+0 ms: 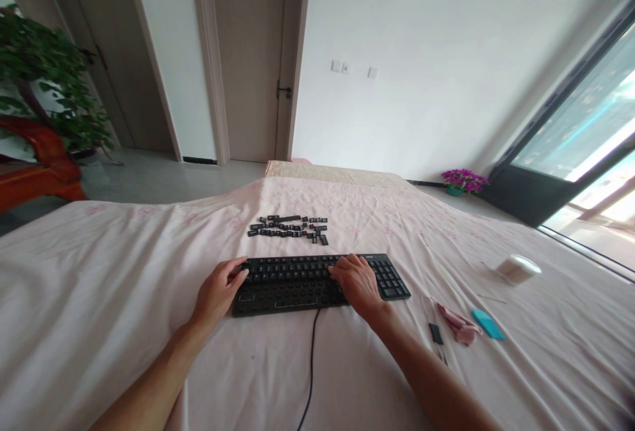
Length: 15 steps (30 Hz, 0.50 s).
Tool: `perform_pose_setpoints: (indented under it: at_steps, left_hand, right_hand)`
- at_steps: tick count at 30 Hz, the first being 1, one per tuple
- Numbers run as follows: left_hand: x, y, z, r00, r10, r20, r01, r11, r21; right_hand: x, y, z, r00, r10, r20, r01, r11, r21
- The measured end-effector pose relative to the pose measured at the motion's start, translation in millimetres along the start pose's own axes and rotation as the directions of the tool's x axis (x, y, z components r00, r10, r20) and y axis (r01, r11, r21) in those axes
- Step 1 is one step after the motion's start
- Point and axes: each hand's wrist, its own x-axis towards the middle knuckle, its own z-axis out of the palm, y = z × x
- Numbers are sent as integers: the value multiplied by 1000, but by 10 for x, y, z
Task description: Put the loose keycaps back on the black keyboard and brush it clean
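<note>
A black keyboard (290,289) lies on the pink cloth with its cable running toward me. Its upper rows and number pad carry keycaps, while the nearer rows show bare key posts. My left hand (221,289) holds the keyboard's left end between thumb and fingers. Over the right part of the main key block, my right hand (358,282) rests with fingers bent together and the thumb by the keys; whatever is under the fingertips is hidden. Beyond the keyboard, several loose black keycaps (288,226) lie in rough rows.
On the right of the cloth (248,371) are a white round container (519,269), a blue piece (488,324), a crumpled pink cloth (459,325) and a small black-handled tool (435,334). The keyboard cable (312,365) crosses the near side.
</note>
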Motion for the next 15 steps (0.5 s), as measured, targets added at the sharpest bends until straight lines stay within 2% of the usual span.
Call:
perform_pose_setpoints:
  at_steps: [10,15]
  left_hand:
    - [-4,-19,18,1000,12,-8,-12,1000,-9]
    - [-10,11,6,1000,19,-16,-19,1000,-3]
  right_hand:
    - [-178,-90,142,999,13,-37,-17,996,-91]
    - [-220,-111,119,1000,13,-25,-15,997,-76]
